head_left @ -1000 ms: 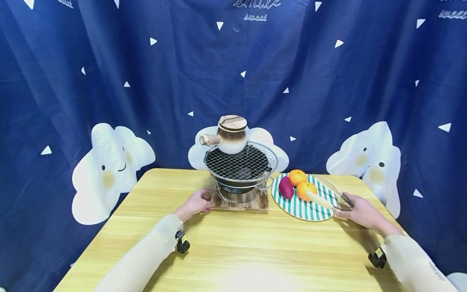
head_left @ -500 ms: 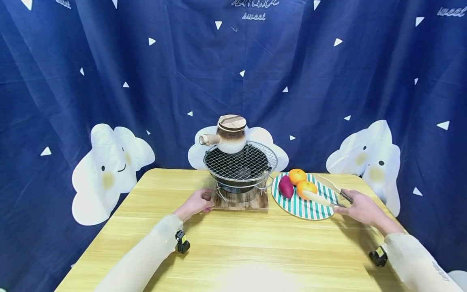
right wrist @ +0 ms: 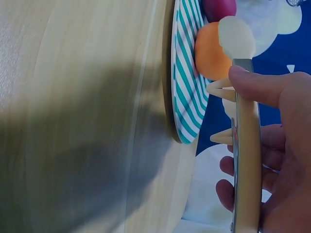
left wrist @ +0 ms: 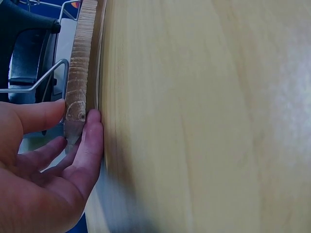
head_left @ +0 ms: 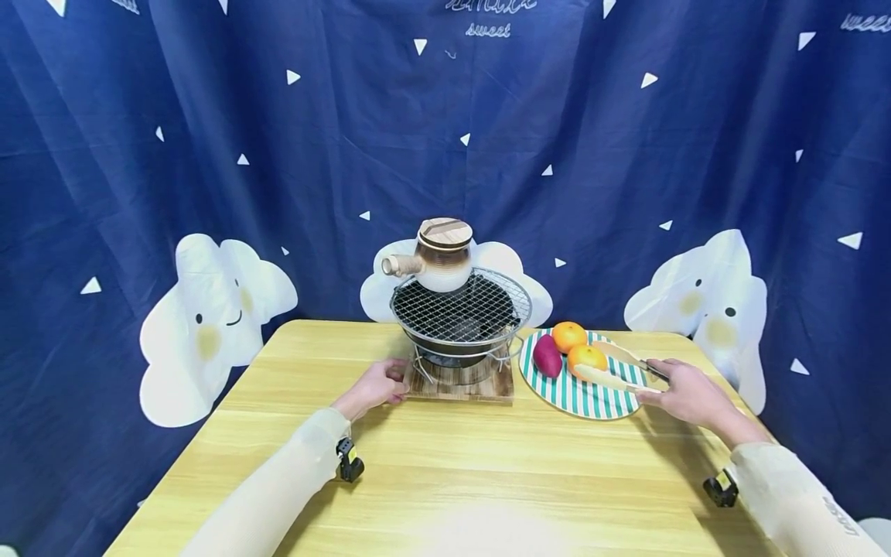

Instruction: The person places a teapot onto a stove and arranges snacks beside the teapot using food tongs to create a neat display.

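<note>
Blue curtain behind pale wooden table, tongs in right hand.

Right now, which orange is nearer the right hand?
The front orange, partly overlapped by the tongs in the head view; the rear orange sits farther back.

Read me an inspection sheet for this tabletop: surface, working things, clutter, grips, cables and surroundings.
Surface: light wood-grain table, bright glare toward the near edge.
Job's things: tongs, tips either side of the front orange, contact unclear; striped plate bears it, the rear orange and a purple oval item; wooden board under a round grill, with a lidded pot toward the back.
Clutter: nothing seen.
Grips: left grip, bare, pinches the wooden board's left edge; right grip, bare, holds the tongs.
Cables: nothing seen.
Surroundings: blue curtain behind, patterned with white clouds and triangles; a small black camera on each wrist.
</note>
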A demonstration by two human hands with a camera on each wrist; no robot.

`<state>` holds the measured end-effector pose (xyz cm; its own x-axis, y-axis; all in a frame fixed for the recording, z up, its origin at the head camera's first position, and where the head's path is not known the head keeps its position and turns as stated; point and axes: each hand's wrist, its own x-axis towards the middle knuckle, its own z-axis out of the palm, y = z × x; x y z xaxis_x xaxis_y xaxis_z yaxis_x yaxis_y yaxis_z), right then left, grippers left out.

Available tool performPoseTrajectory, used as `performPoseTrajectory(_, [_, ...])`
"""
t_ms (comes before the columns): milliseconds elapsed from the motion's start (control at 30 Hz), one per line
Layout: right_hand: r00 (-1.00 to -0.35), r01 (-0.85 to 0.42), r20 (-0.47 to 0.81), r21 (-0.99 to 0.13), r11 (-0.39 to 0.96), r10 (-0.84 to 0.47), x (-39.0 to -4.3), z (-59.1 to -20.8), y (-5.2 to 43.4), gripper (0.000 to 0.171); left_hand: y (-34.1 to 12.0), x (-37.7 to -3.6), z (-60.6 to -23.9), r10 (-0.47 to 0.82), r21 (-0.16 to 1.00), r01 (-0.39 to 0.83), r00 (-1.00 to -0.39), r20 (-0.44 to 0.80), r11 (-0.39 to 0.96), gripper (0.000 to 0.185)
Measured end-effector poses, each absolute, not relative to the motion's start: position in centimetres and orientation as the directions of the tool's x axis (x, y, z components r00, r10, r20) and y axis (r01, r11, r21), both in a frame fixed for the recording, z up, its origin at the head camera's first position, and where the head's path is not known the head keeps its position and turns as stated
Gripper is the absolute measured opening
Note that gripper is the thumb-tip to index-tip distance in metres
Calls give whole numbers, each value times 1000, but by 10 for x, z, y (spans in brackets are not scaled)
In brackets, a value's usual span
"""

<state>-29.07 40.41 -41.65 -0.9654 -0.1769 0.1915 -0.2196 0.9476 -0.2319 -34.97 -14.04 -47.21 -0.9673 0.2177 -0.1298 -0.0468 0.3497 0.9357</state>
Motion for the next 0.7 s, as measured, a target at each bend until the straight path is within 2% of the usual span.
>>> performPoseTrajectory(700, [-975, -189, 154, -186, 964, -161, -296, -420, 401, 85, -141, -346, -473, 213, 942, -35, -971, -112, 333, 63])
